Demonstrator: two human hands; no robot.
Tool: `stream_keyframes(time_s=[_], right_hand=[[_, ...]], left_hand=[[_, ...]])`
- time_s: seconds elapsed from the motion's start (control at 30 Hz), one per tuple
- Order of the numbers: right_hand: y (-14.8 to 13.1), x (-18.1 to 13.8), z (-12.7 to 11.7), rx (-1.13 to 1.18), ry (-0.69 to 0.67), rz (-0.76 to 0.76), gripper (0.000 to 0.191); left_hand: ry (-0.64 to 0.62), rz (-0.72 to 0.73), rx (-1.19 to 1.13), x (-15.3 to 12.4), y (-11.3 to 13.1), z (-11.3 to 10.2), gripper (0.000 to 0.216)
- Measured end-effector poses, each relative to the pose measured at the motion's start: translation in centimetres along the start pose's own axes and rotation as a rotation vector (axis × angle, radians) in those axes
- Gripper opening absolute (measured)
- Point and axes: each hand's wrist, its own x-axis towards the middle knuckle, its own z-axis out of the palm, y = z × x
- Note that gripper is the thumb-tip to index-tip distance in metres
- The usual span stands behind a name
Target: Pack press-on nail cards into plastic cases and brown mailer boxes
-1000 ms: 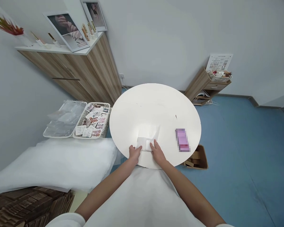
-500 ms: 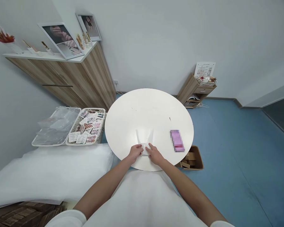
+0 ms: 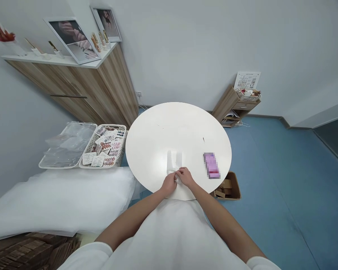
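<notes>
A person seated at a round white table (image 3: 163,127) brings both hands together over a folded white sheet (image 3: 174,160), seen from a head-worn camera; the left hand (image 3: 169,184) and the right hand (image 3: 186,177) meet at the sheet's near end, fingers curled and touching, pinching the material between them; the rest of the sheet lies flat on the tabletop as a narrow strip that runs away from the hands, close to the table's near edge; a small pink object (image 3: 212,165), blurred in the picture, rests on the table to the right of the hands and apart from the sheet; to the left of the table stand two trays side by side, a white basket (image 3: 121,150) filled with cards of coloured nail samples and a clear tray (image 3: 45,164) of transparent bags; a white-covered bed (image 3: 59,202) stretches below them; a wooden cabinet (image 3: 101,93) topped with framed pictures lines the left wall; an open cardboard box (image 3: 234,187) sits on the blue floor (image 3: 284,180) beneath the table's right edge; a low wooden shelf (image 3: 231,103) stands against the far wall.
</notes>
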Motion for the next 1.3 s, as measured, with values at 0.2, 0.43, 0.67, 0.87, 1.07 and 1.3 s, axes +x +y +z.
stream_keyframes(time_s=[0.2,0.43,0.67,0.87,1.07,1.3], right_hand=[[0.3,0.3,1.3,-0.066,0.145,-0.001,0.009],[1.0,0.3,2.1,-0.116,0.178,-0.063,0.004],[2.1,-0.6,2.9,-0.068,0.266,-0.107,0.036],[2.7,-1.0,3.2,-0.198,0.23,-0.185,0.037],[2.5,-2.0,1.8,-0.438,-0.017,-0.367,0.042],[2.9,-4.0,-1.0,-0.565,-0.357,-0.59,0.082]], left_hand=[[-0.106,0.185,0.181,-1.9,0.3,0.1,0.037],[0.117,0.215,0.178,-2.5,-2.3,-2.4,0.045],[-0.053,0.299,0.371,-0.3,-4.2,-2.8,0.075],[-0.109,0.377,0.453,0.8,-3.8,-3.4,0.073],[-0.126,0.39,0.5,-0.1,-3.0,-3.3,0.069],[-0.233,0.401,0.456,-1.8,-1.9,-4.2,0.063]])
